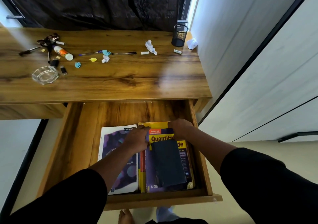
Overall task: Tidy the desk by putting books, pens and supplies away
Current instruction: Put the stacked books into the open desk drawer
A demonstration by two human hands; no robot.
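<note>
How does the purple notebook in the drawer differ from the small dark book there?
The purple patterned softcover notebook lies directly on the drawer floor at the left; the small plain dark book lies on top of the yellow-and-purple "Quantitative" textbook at the right. The notebook is larger, with printed text; the dark book's cover looks blank. Both lie flat in the open wooden drawer.
</note>
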